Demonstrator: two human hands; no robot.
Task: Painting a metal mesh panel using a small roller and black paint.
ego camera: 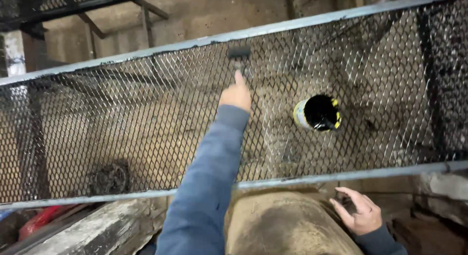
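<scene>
the left hand [236,95] reaches up on a blue sleeve [207,182] and grips the handle of a paintbrush [239,55], its black bristles pressed to the wire mesh [146,123] just under the grey top rail [312,23] of the metal frame. the right hand [358,213] holds nothing — fingers loosely spread, resting low beside a rounded brown drum [287,225]. behind the mesh, right of the brush, sits a paint can [317,112] — black inside.
</scene>
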